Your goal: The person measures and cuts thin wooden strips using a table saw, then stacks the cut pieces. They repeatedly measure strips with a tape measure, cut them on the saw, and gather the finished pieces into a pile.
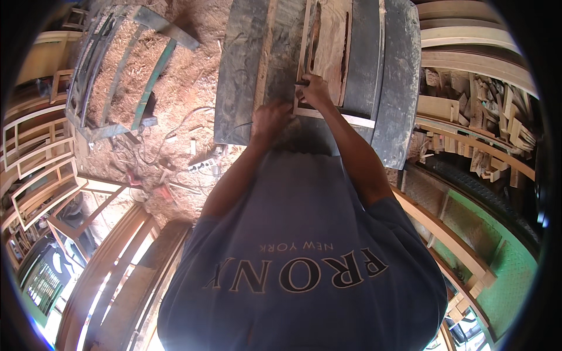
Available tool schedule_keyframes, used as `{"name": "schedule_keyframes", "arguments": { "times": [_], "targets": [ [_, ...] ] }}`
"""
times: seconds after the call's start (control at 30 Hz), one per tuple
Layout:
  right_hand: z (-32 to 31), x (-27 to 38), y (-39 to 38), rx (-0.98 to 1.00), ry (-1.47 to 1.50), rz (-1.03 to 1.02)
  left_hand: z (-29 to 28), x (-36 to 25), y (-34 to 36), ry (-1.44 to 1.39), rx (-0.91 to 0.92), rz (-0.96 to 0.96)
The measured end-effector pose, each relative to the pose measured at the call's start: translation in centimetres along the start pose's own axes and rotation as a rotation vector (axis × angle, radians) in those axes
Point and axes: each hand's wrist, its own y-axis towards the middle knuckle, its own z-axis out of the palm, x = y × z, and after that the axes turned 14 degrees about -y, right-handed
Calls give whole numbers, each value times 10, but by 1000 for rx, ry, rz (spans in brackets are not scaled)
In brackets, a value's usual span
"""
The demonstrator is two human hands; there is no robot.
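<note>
Head view: a dark, scuffed, flat worktop (243,70) is spread beneath both hands. Ahead of the right hand, a pale rectangular wooden frame (302,52) is laid around a light-brown wooden board (331,47) edged by dark gaps. The right hand (316,92) is placed at the frame's left side, fingers closed on a slim dark stick-like thing (302,83). The left hand (271,121) is held just left of the near corner, fingers bent; whether anything is gripped cannot be told. The frame could be skewed if pressed from one side only, and the left fingers could be caught if the dark thing slipped.

Left of the left hand, a sawdust-covered floor (187,76) is partly occupied by a green-and-grey open metal stand (155,85). Right of the right hand, long pale planks (468,38) are stacked near heaped wooden offcuts (509,111). Ahead of the left hand, leftward sliding could be hindered by a narrow tan wooden strip (266,47).
</note>
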Motion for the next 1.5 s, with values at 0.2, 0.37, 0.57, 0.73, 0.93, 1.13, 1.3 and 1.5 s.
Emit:
{"name": "schedule_keyframes", "arguments": {
  "times": [0.2,0.37,0.57,0.73,0.93,1.13,1.3,1.5],
  "targets": [
    [-1,0,-3,-27,-64,-5,2,0,0,10,-25,27],
    [1,1,-6,-14,-95,-52,1,-1,1,21,-8,0],
    [1,-1,-6,-19,-70,-59,2,0,0,1,-35,13],
    [5,-5,-11,-67,-23,-86,4,0,-1,-14,-72,49],
    [10,-13,-7,-73,55,-134,6,1,-1,-2,-72,59],
    [13,-22,0,-58,31,-118,6,1,0,10,-85,83],
    [15,-26,3,-59,-60,-134,7,2,-2,7,-80,78],
    [7,-16,-4,-71,-68,-109,3,-1,0,-11,-44,35]
  ]
}}
